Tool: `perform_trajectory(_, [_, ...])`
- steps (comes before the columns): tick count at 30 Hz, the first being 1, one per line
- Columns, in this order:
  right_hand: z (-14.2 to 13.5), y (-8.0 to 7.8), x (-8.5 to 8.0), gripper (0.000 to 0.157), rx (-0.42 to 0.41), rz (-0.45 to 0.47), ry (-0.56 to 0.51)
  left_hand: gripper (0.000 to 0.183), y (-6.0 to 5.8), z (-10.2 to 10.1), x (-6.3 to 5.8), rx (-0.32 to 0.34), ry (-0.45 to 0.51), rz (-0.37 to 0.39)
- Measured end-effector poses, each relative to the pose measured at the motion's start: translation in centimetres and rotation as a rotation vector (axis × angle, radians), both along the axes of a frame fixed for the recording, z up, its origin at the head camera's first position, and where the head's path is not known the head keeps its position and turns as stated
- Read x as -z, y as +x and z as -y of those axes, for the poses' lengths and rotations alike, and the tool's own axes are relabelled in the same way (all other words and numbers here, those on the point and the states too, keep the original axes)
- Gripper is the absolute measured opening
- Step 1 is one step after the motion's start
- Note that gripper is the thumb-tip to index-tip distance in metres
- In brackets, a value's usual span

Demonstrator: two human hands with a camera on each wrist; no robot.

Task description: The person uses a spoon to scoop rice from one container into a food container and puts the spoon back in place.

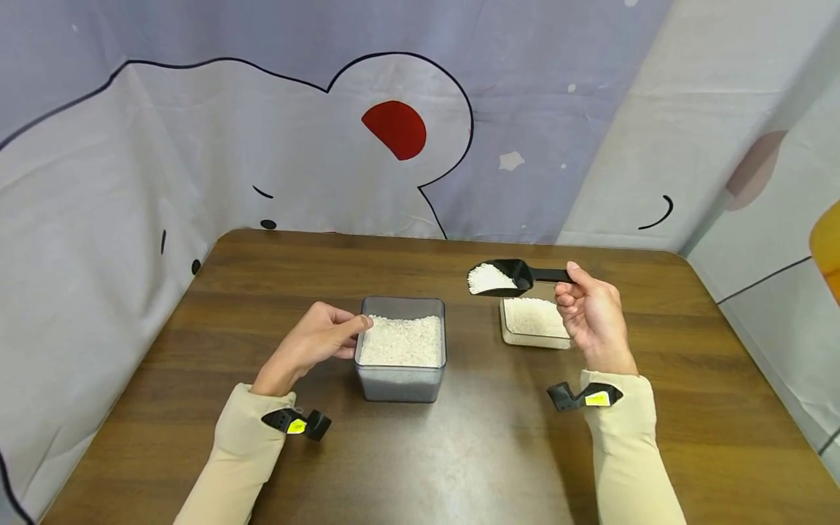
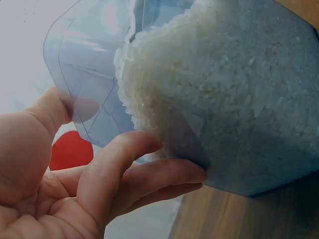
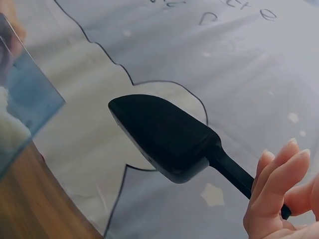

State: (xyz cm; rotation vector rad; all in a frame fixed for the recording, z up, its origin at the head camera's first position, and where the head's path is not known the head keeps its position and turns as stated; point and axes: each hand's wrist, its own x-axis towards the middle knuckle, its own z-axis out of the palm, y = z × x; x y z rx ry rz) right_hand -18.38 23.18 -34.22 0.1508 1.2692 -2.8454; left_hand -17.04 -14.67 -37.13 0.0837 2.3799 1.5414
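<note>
A grey see-through bin [image 1: 400,385] of white rice [image 1: 402,343] stands on the table. My left hand [image 1: 321,337] grips its left wall, thumb over the rim and fingers against the outside, as the left wrist view also shows. My right hand [image 1: 593,313] pinches the handle of a black scoop [image 3: 164,137] and holds it raised, bowl pointing left. Rice [image 1: 488,278] lies in the scoop's bowl in the head view; the right wrist view shows only its underside. Below the scoop and right hand sits a low clear box [image 1: 534,340] of rice, partly covered by the hand.
The brown wooden table [image 1: 485,467] reaches back to a printed cloth [image 1: 295,146] hanging behind it. A black wrist camera [image 1: 298,421] sits on the left sleeve, another wrist camera [image 1: 584,396] on the right. Bare tabletop lies between the bin and the low box.
</note>
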Motion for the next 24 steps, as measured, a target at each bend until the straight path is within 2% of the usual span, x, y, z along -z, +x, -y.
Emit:
perform_trajectory(13, [-4.6, -0.2, 0.5, 0.02, 0.09, 0.016, -0.139, 0.036, 0.0, 0.0, -0.1, 0.0, -0.017, 0.0])
perform_trajectory(20, [-6.9, 0.2, 0.8, 0.015, 0.16, 0.0, -0.133, 0.036, 0.0, 0.0, -0.1, 0.003, -0.009, 0.0])
perform_trajectory(24, [-7.8, 0.5, 0.9, 0.015, 0.205, -0.018, -0.083, 0.036, 0.0, 0.0, -0.2, 0.002, -0.006, 0.004])
